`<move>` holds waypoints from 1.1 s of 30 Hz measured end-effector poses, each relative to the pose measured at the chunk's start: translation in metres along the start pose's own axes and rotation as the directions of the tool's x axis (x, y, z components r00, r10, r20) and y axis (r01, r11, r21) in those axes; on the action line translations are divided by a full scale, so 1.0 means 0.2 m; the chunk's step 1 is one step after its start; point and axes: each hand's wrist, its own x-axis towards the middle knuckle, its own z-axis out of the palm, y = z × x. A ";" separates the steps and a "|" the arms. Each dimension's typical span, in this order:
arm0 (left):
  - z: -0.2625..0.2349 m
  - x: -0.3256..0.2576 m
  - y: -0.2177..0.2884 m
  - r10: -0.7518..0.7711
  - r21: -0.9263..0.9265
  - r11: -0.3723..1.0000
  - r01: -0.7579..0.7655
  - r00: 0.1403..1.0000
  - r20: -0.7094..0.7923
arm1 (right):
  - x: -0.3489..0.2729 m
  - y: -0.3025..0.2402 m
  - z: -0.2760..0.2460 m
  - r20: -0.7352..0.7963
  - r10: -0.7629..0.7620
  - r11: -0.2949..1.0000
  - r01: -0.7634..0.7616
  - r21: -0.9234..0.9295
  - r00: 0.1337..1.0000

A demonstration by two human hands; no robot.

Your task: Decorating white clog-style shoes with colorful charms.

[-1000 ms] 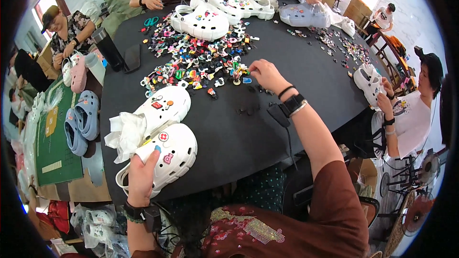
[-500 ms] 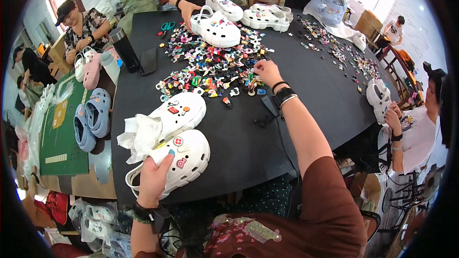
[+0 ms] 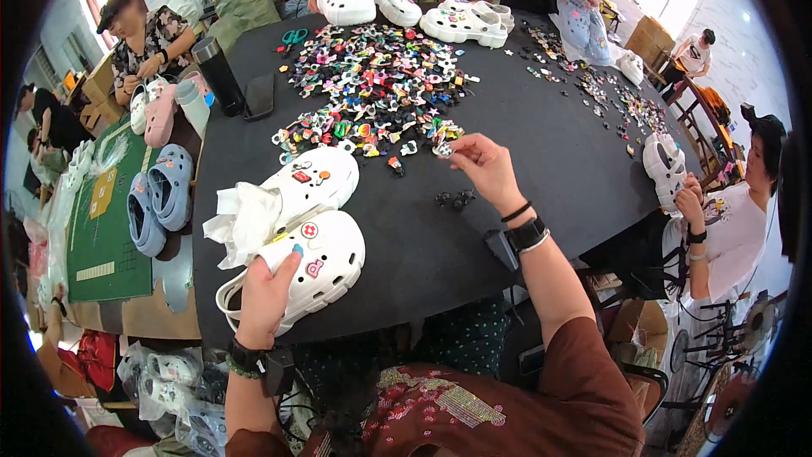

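Note:
My left hand (image 3: 265, 303) grips a white clog (image 3: 337, 245) at its heel end, over the dark table. A round red-and-white charm and a pink charm sit on its upper. Touching it on the far side is a second white clog (image 3: 334, 171) with several charms; crumpled white paper (image 3: 245, 218) sticks out of its opening. My right hand (image 3: 491, 167) is closed in a pinch on a small black-and-white shoe charm (image 3: 442, 150). That charm is at the near right edge of a big heap of colourful charms (image 3: 364, 76).
Across the table a person handles white clogs (image 3: 347, 2). A black tumbler (image 3: 218, 76) and a phone (image 3: 260, 96) stand and lie at the left. Blue clogs (image 3: 172, 186) rest beyond the left edge. Black pieces (image 3: 457, 199) lie near my right wrist. Another person sits at the right.
My right hand has drawn back from the heap toward me, with a charm now showing in its fingertips. Across the table, the other person's clog has been lowered behind the heap.

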 end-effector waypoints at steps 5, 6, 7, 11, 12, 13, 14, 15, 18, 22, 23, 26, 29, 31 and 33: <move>-0.01 0.00 -0.02 0.035 0.006 0.999 -0.035 0.999 -0.007 | -0.12 -0.05 0.16 0.047 -0.013 0.982 0.004 0.187 0.999; -0.01 0.00 -0.02 0.042 0.037 0.998 -0.043 0.999 0.007 | -0.14 -0.03 0.17 0.043 -0.013 0.981 0.005 0.192 0.999; -0.01 0.00 0.00 0.043 0.044 0.998 -0.044 0.999 0.007 | -0.15 -0.02 0.18 0.051 0.015 0.983 -0.024 0.182 0.999; -0.04 -0.04 0.15 0.111 0.584 0.807 -0.089 0.994 -0.001 | -0.17 -0.05 0.25 -0.003 0.010 0.977 -0.009 0.214 1.000; -0.06 -0.06 0.20 0.133 0.848 0.522 -0.090 0.991 0.023 | -0.17 -0.08 0.28 -0.067 -0.003 0.977 0.017 0.214 0.998; -0.05 -0.10 0.23 0.351 0.880 0.426 -0.210 0.935 0.053 | -0.18 -0.13 0.29 -0.069 0.049 0.984 -0.036 0.177 0.996; -0.05 -0.13 0.27 0.349 0.885 0.422 -0.198 0.936 0.042 | -0.18 -0.11 0.30 -0.059 0.049 0.982 -0.037 0.187 0.997; -0.03 -0.14 0.31 0.449 0.868 0.430 -0.250 0.893 0.035 | -0.19 -0.09 0.29 -0.046 0.027 0.992 -0.021 0.123 0.999; 0.05 -0.16 0.42 0.550 0.660 0.609 -0.440 0.834 0.048 | -0.18 -0.06 0.29 0.004 -0.005 1.000 0.005 0.025 1.000; 0.09 -0.05 0.43 0.659 0.664 0.418 -0.620 0.710 0.249 | -0.16 -0.14 0.37 0.042 -0.033 0.999 0.032 0.003 0.999; 0.07 -0.02 0.41 0.673 0.684 0.305 -0.663 0.658 0.338 | -0.15 -0.15 0.40 0.076 -0.062 0.997 0.064 -0.035 0.995; 0.01 0.05 0.36 0.623 0.802 0.236 -0.549 0.718 0.309 | -0.14 -0.21 0.42 0.111 -0.091 0.986 0.105 -0.130 0.990; -0.06 0.10 0.34 0.650 0.865 0.237 -0.442 0.734 0.197 | -0.12 -0.20 0.44 0.080 -0.080 0.997 0.079 0.011 0.994; -0.10 0.13 0.31 0.640 0.896 0.281 -0.344 0.763 0.092 | -0.11 -0.23 0.44 0.121 -0.051 0.987 0.068 -0.146 0.991; -0.12 0.16 0.27 0.656 0.907 0.235 -0.349 0.746 0.117 | -0.10 -0.25 0.45 0.138 -0.062 0.982 0.085 -0.168 0.988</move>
